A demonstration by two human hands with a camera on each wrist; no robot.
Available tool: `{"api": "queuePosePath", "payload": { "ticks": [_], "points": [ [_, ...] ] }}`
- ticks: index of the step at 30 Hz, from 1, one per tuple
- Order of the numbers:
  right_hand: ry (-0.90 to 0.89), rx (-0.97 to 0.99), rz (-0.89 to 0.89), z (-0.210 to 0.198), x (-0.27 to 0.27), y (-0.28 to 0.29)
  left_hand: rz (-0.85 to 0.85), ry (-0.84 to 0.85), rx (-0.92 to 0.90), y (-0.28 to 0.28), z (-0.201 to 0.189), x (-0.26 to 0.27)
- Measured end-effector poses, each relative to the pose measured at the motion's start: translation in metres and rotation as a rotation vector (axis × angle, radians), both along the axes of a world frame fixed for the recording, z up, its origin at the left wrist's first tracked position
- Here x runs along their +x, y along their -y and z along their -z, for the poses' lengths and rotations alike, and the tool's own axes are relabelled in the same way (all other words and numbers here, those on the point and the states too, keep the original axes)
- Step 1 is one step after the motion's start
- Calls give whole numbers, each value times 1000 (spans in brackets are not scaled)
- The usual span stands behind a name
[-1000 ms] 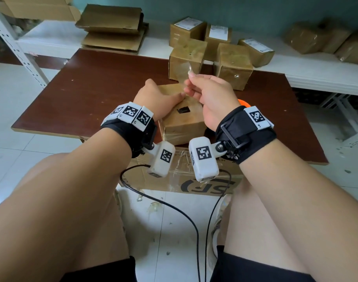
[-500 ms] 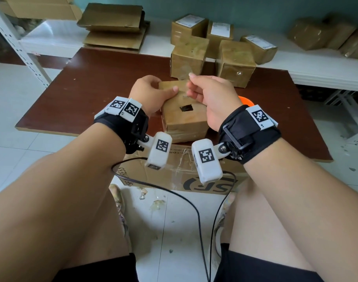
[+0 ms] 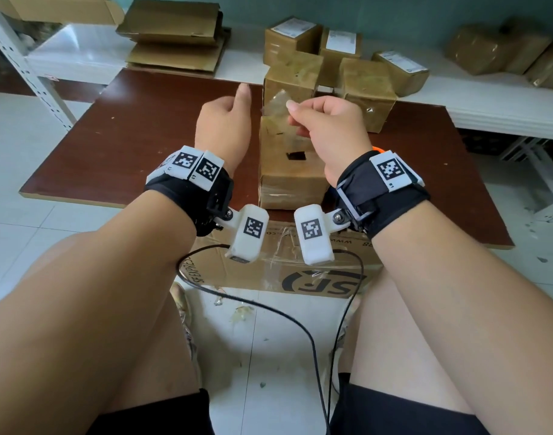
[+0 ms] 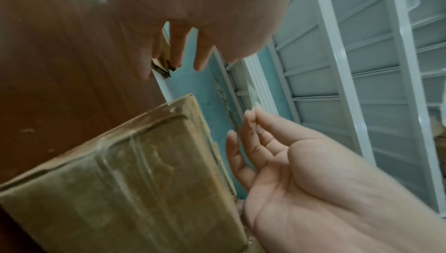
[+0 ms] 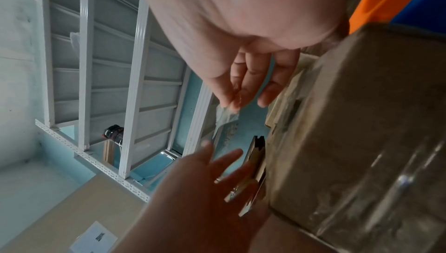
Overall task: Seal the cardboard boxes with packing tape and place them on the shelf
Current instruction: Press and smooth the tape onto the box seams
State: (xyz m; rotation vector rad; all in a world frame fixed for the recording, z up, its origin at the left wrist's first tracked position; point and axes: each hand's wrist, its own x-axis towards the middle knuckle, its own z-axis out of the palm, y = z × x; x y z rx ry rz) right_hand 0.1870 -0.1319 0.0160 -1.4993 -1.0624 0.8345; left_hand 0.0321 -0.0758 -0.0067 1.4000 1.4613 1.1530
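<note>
The cardboard box (image 3: 287,158) is sitting on the brown table (image 3: 127,136), between both hands. The left hand (image 3: 223,127) is hovering beside it with fingers spread, holding nothing. The right hand (image 3: 328,127) is pinching a clear tape scrap (image 3: 276,103) above it.

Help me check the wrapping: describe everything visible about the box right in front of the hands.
The cardboard box is small, brown, glossy with clear tape over its faces and edges. It stands on the dark brown table, a small dark square mark on top. The right hand pinches a clear tape scrap above it; the left hand hovers beside, not touching.
</note>
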Motion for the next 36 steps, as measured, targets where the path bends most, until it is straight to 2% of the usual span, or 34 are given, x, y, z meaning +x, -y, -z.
{"api": "queuePosePath", "payload": {
  "ticks": [4, 7, 12, 16, 22, 24, 29, 32, 36],
  "points": [
    [43, 67, -9, -4, 4, -5, 149, 17, 168, 6, -10, -5],
    [84, 123, -41, -5, 7, -5, 136, -20, 205, 4, -7, -10],
    [167, 202, -20, -3, 9, -9, 129, 12, 266, 7, -11, -11],
    [191, 215, -115, -2, 8, -11, 187, 85, 266, 9, -12, -12],
    [236, 211, -207, -2, 0, -9, 184, -20, 325, 11, -12, -15],
    [224, 202, -195, -3, -3, -8, 189, -11, 349, 11, -13, -16],
    [146, 34, -135, -4, -3, -5, 188, 3, 418, 14, -15, -14],
    [41, 129, -138, -5, -4, -5, 190, 6, 413, 13, -14, -15],
    [-9, 235, -94, -3, -3, -6, 127, -38, 422, 13, -14, -15]
  ]
}}
